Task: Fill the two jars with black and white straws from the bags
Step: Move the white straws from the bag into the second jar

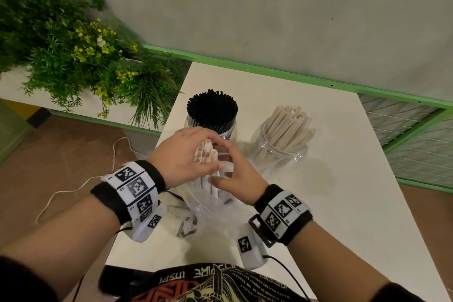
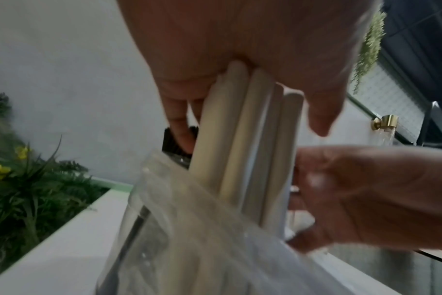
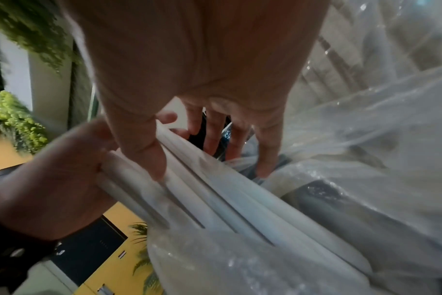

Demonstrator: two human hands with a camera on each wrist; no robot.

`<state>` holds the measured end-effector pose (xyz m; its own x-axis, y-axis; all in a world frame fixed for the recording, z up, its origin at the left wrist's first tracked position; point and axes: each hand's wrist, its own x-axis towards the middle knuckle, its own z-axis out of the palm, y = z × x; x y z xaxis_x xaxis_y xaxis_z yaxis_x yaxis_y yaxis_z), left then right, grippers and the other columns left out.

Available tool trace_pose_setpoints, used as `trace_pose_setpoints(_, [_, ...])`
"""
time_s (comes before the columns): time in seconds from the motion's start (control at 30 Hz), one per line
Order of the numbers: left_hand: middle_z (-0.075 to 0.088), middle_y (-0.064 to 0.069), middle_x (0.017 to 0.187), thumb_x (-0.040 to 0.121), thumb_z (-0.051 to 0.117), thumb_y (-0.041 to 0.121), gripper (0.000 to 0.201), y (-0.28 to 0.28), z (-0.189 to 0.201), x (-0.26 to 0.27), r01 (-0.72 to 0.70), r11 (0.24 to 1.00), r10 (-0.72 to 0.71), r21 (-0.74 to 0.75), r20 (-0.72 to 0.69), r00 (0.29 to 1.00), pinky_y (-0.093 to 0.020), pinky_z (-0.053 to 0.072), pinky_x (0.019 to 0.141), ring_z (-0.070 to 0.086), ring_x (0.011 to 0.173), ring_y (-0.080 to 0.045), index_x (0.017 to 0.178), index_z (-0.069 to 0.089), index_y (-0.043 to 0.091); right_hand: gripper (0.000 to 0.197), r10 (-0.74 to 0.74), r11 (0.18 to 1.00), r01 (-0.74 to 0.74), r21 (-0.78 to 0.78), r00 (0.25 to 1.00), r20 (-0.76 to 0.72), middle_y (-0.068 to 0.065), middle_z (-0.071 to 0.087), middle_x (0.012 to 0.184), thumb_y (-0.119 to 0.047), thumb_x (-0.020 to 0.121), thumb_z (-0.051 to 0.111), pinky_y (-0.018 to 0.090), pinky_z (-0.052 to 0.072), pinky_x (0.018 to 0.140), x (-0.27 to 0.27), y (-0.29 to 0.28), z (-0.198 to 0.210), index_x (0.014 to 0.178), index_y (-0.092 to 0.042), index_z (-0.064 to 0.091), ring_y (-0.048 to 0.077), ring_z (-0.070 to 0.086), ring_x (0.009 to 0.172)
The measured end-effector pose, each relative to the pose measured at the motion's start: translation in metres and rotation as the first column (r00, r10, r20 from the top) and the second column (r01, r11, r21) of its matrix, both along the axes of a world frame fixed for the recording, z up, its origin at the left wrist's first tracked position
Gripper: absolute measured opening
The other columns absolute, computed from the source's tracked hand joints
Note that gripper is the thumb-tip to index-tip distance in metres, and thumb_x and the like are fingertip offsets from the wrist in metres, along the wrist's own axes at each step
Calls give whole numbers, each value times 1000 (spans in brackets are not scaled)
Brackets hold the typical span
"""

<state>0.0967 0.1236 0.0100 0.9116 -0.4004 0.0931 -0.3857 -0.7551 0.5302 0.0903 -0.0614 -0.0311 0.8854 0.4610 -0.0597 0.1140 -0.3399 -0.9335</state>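
Observation:
On the white table [image 1: 331, 179] my left hand [image 1: 196, 153] grips a bundle of white straws [image 1: 205, 152] that stands up out of a clear plastic bag [image 1: 208, 206]. From the right, my right hand [image 1: 231, 169] holds the bag, with the thumb [image 3: 141, 153] pressed against the straws [image 3: 215, 191] and the fingers on the far side. Behind my hands stands a clear jar packed with black straws [image 1: 212, 110]. To its right a second clear jar [image 1: 274, 152] holds white straws [image 1: 289, 125]. In the left wrist view the straws [image 2: 240, 139] rise from the bag [image 2: 189, 219] into my palm.
A planter of green plants with yellow flowers [image 1: 81, 56] fills the ledge at the left. A green-framed wire grid [image 1: 416, 135] runs along the table's right side. A white cable [image 1: 73, 189] lies on the brown floor at the left. A crumpled bag strip [image 1: 187, 227] lies near the front.

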Motion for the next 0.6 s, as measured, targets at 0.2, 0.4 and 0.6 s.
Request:
trace_pose_setpoints(0.2, [46,14,135,59,59,65,85,15,-9,-24,-148,986,139,-78,-104,985,-28,39,100,44,120,-7,137,34,41,61,-27,1000,27,-7,999,39,-17,55,118,-12,83,72,-2,37,79,-6,5,-7,136,-16,42,-23,47,103])
trace_pose_setpoints(0.4, [53,17,109,71,71,41,51,7,-19,-32,-246,934,241,-260,-53,969,-15,40,81,53,96,-4,118,53,34,40,-101,994,105,-12,980,170,-4,66,110,-17,78,69,29,51,89,-8,17,-3,118,-16,61,8,60,103])
trace_pose_setpoints(0.6, [54,18,100,76,71,31,25,4,-24,-33,-239,922,239,-306,-35,970,-6,34,74,52,92,4,96,56,36,31,-82,996,87,-16,981,178,6,66,99,-10,73,67,46,50,85,-9,22,3,103,-11,63,21,62,93])
